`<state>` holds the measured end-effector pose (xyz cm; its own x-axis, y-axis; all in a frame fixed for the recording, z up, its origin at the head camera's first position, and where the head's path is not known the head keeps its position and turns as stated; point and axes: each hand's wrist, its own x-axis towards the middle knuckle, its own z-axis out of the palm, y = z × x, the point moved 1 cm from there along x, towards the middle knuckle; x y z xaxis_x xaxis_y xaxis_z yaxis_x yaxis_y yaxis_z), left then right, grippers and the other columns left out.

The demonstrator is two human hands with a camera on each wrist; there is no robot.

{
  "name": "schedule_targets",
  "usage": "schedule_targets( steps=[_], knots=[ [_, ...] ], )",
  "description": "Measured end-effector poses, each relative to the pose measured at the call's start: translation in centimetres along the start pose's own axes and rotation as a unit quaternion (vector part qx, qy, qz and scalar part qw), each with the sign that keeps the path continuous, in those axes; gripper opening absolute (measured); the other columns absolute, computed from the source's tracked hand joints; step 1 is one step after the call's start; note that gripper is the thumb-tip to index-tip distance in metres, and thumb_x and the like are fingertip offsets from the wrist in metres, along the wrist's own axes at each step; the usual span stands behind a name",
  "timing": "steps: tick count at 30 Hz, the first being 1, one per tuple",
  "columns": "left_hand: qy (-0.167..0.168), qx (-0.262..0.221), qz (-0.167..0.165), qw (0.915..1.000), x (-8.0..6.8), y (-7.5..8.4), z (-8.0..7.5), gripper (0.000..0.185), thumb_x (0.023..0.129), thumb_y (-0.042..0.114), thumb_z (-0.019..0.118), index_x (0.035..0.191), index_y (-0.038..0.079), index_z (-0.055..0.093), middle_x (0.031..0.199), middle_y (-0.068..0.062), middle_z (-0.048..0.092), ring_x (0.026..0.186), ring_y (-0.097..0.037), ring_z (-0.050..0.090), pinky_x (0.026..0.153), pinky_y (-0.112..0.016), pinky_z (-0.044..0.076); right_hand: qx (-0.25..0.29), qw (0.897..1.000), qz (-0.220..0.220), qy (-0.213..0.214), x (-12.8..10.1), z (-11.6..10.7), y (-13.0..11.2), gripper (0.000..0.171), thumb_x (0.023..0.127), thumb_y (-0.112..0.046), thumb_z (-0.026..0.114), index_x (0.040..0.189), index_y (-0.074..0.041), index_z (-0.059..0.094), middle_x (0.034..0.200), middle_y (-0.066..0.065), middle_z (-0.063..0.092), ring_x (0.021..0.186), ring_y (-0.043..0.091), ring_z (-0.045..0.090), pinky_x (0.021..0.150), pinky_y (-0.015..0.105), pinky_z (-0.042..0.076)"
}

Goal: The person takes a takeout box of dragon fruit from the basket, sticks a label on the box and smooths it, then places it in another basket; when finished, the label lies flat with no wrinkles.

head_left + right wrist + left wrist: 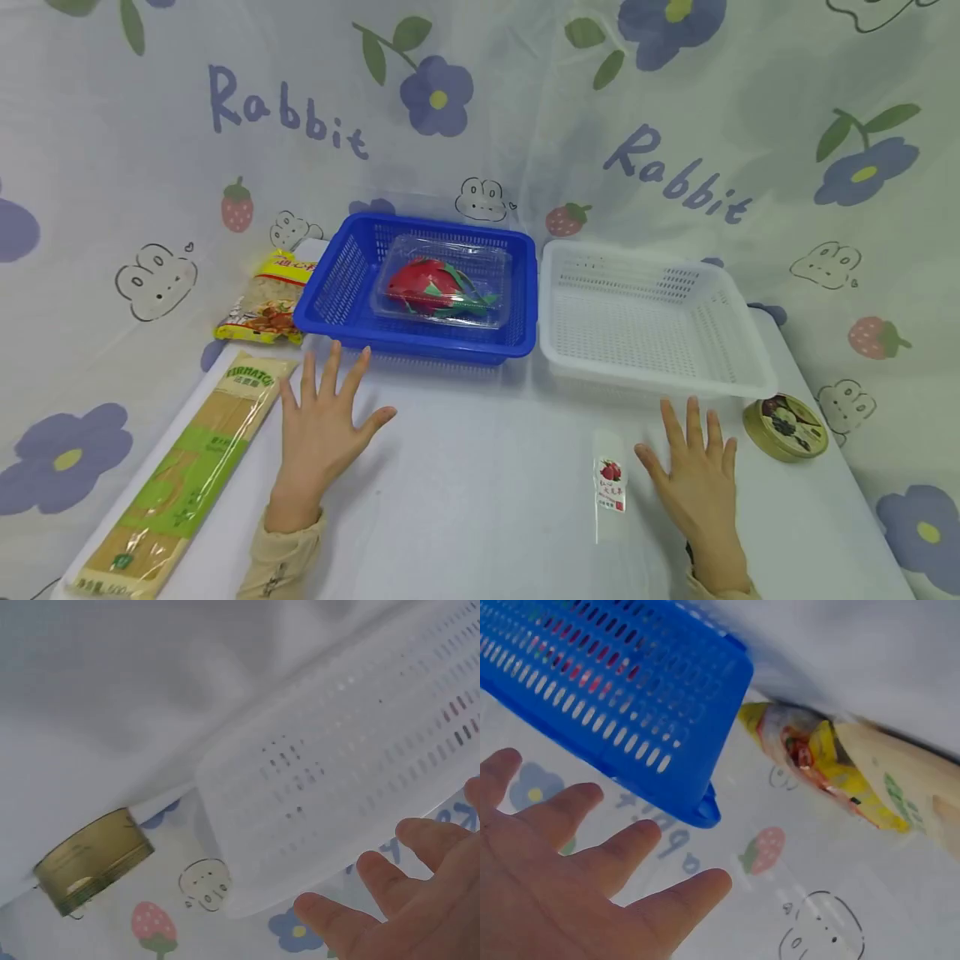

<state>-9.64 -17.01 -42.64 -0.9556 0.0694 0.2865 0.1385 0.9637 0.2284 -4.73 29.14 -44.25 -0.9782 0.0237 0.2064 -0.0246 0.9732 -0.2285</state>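
Blue plastic slatted basket (341,287) just ahead of my left hand (321,425), clear clamshell with red dragon fruit (438,287) inside. Head view: left hand flat, fingers spread, holding nothing; long spaghetti packet (187,467) just left of it. My right hand (697,475) flat, empty too; white plastic slatted basket (652,312) ahead, small strawberry-label sachet (610,483) just left, round gold tin (785,427) right.

Left wrist view: fingers (615,855) straight, apart from blue basket corner; yellow snack bag (817,761) beyond.

Right wrist view: fingers (352,915) relaxed, just below white basket wall; tin further off.

dragon fruit box (442,289) sits in the blue basket (337,292) around 12 o'clock, yellow snack bag (268,302) at 10, gold tin (785,427) at 3.
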Motion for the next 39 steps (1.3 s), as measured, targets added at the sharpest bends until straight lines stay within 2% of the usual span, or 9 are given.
schedule_targets(
  steps=[7,14,19,24,27,32,34,39],
  knots=[
    [-0.020,-0.012,-0.007,0.9997,1.9,0.1,-0.9,0.084,0.086,0.072,0.048,0.153,0.025,0.028,0.158,-0.023,0.025,0.146,-0.051,0.012,0.108,-0.077,0.009,0.017,0.999,-0.041,0.017,2.4,0.0,-3.1,0.076,0.094,-0.060,0.046,0.156,-0.024,0.019,0.161,0.022,0.015,0.149,0.045,0.006,0.114,0.071,0.005],
    [-0.042,-0.044,-0.019,0.9979,4.1,0.4,-1.5,0.081,0.089,0.068,0.047,0.154,0.024,0.026,0.158,-0.024,0.022,0.145,-0.053,0.011,0.108,-0.077,0.006,0.037,0.995,-0.090,0.029,5.5,0.4,-7.8,0.077,0.093,-0.065,0.041,0.155,-0.022,0.023,0.161,0.019,0.016,0.148,0.046,0.009,0.114,0.070,0.009],
    [-0.077,-0.082,-0.034,0.9930,6.0,1.3,-2.1,0.082,0.091,0.071,0.039,0.156,0.026,0.018,0.160,-0.023,0.018,0.145,-0.052,0.013,0.109,-0.076,0.004,0.051,0.991,-0.122,0.022,6.7,1.2,-11.4,0.081,0.092,-0.072,0.030,0.154,-0.021,0.027,0.161,0.016,0.019,0.150,0.040,0.009,0.116,0.067,0.008],
    [-0.091,-0.109,-0.046,0.9889,8.2,2.4,-2.6,0.081,0.092,0.072,0.034,0.157,0.027,0.014,0.161,-0.020,0.016,0.144,-0.051,0.019,0.109,-0.076,0.008,0.064,0.987,-0.148,-0.003,7.2,2.2,-14.3,0.087,0.089,-0.077,0.017,0.154,-0.020,0.027,0.161,0.014,0.019,0.152,0.035,0.007,0.118,0.063,0.005],
    [-0.103,-0.136,-0.052,0.9840,9.4,3.0,-2.9,0.082,0.091,0.074,0.030,0.157,0.028,0.010,0.162,-0.019,0.014,0.144,-0.051,0.019,0.111,-0.073,0.012,0.070,0.985,-0.160,-0.016,7.4,2.7,-15.6,0.089,0.088,-0.078,0.013,0.154,-0.020,0.027,0.161,0.013,0.018,0.152,0.033,0.007,0.119,0.062,0.005],
    [-0.130,-0.181,-0.068,0.9725,11.1,3.1,-2.4,0.084,0.090,0.076,0.025,0.157,0.029,0.006,0.163,-0.018,0.010,0.144,-0.051,0.019,0.110,-0.072,0.020,0.069,0.984,-0.161,-0.024,7.7,3.3,-16.7,0.088,0.089,-0.077,0.013,0.154,-0.020,0.028,0.161,0.013,0.020,0.151,0.034,0.010,0.120,0.061,0.001],
    [-0.142,-0.196,-0.083,0.9666,11.7,3.0,-2.1,0.085,0.090,0.077,0.024,0.157,0.029,0.004,0.163,-0.017,0.007,0.144,-0.051,0.018,0.109,-0.073,0.019,0.065,0.985,-0.160,-0.023,7.8,3.5,-16.8,0.087,0.089,-0.077,0.014,0.153,-0.020,0.029,0.161,0.013,0.022,0.151,0.034,0.013,0.119,0.061,0.001],
    [-0.185,-0.217,-0.119,0.9511,12.8,2.5,-1.5,0.090,0.088,0.079,0.020,0.157,0.025,-0.001,0.163,-0.019,0.003,0.145,-0.051,0.012,0.111,-0.074,0.007,0.053,0.986,-0.157,-0.013,7.9,3.6,-16.9,0.087,0.090,-0.077,0.015,0.152,-0.019,0.032,0.160,0.013,0.026,0.150,0.035,0.018,0.119,0.062,0.003]
  ],
)
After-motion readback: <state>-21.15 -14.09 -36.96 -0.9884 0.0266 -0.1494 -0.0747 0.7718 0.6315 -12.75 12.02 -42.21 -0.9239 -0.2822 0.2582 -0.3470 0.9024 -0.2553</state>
